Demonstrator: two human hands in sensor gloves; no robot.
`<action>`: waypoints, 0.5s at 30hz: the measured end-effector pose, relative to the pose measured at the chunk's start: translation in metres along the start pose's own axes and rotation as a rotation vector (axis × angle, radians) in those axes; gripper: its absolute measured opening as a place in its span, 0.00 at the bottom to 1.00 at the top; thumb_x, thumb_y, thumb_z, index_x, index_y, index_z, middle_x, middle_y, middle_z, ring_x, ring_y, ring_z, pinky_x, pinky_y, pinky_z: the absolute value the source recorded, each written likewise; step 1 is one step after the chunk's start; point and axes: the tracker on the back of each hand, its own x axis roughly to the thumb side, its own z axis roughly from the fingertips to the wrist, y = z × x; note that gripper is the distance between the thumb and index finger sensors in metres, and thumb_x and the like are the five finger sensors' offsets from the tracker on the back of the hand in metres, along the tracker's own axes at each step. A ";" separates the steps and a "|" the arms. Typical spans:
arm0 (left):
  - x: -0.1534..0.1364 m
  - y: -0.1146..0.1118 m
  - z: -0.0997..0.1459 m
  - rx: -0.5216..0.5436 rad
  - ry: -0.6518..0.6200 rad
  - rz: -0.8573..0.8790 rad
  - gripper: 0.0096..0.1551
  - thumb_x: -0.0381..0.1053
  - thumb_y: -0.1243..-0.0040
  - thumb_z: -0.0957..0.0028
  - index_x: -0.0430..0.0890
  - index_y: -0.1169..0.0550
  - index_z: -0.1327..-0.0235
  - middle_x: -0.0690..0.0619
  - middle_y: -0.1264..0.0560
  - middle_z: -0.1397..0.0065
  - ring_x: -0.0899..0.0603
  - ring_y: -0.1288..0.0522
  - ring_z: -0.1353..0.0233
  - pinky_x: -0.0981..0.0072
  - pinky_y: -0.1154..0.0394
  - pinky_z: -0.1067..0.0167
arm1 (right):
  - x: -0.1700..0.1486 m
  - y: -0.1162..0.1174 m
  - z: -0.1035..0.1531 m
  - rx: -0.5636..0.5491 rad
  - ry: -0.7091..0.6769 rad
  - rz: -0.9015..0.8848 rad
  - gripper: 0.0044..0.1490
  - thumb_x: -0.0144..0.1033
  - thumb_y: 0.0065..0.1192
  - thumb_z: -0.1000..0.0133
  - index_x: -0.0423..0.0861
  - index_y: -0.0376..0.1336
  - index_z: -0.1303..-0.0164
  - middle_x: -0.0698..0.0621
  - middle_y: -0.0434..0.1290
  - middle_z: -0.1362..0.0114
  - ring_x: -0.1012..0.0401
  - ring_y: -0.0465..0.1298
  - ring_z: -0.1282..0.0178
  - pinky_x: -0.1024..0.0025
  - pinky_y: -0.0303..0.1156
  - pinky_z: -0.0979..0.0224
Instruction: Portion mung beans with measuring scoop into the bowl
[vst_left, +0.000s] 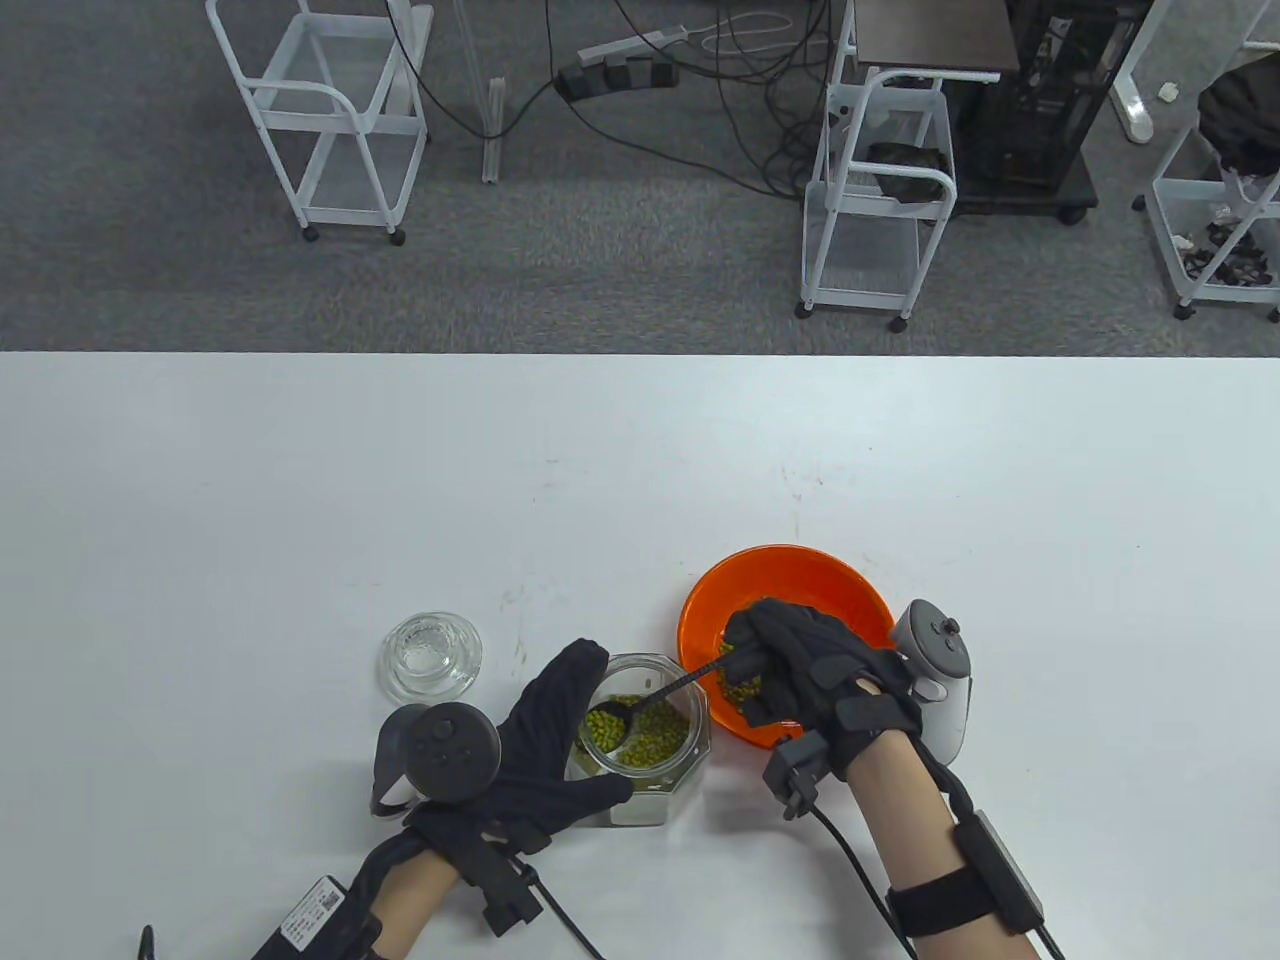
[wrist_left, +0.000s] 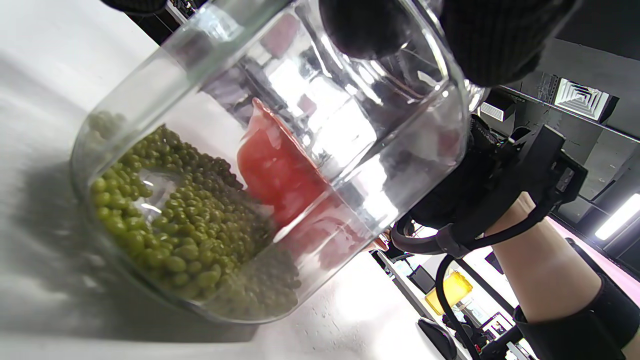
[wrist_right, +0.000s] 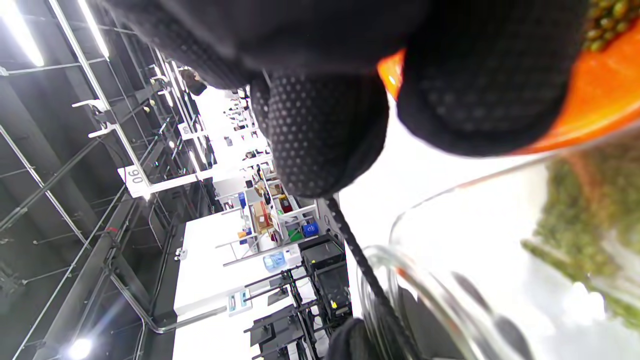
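A glass jar (vst_left: 648, 742) with green mung beans (wrist_left: 170, 225) in its bottom stands near the table's front edge. My left hand (vst_left: 545, 740) grips the jar from its left side. My right hand (vst_left: 800, 660) pinches the handle of a black measuring scoop (vst_left: 640, 705). The scoop's cup sits inside the jar's mouth with beans in it. An orange bowl (vst_left: 800, 575) stands just right of the jar, under my right hand, with some beans (vst_left: 742, 690) in it. In the right wrist view the scoop handle (wrist_right: 357, 255) runs down from my fingers (wrist_right: 325, 130) toward the jar rim (wrist_right: 425, 295).
The jar's glass lid (vst_left: 432, 655) lies on the table left of the jar. The white table (vst_left: 300, 500) stretches far to the back and both sides. White carts and cables stand on the floor beyond the table's far edge.
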 end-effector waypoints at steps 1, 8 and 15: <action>0.000 0.000 0.000 0.000 0.000 0.000 0.68 0.71 0.38 0.47 0.47 0.63 0.13 0.34 0.59 0.10 0.24 0.49 0.14 0.19 0.45 0.28 | 0.001 -0.003 0.000 -0.010 -0.004 0.000 0.26 0.47 0.60 0.38 0.39 0.76 0.48 0.42 0.84 0.61 0.67 0.79 0.86 0.65 0.86 0.68; 0.000 0.000 0.000 0.000 0.000 0.000 0.68 0.72 0.38 0.47 0.47 0.63 0.13 0.34 0.59 0.10 0.24 0.49 0.14 0.19 0.45 0.28 | 0.006 -0.028 0.000 -0.018 -0.044 -0.080 0.26 0.49 0.58 0.37 0.41 0.75 0.47 0.43 0.84 0.60 0.68 0.79 0.85 0.65 0.86 0.65; 0.000 0.000 0.000 0.000 0.000 0.000 0.68 0.72 0.38 0.47 0.47 0.63 0.13 0.34 0.59 0.10 0.24 0.48 0.14 0.19 0.45 0.28 | 0.019 -0.058 0.004 0.021 -0.139 -0.188 0.26 0.50 0.56 0.35 0.42 0.73 0.46 0.44 0.82 0.59 0.68 0.79 0.82 0.66 0.86 0.62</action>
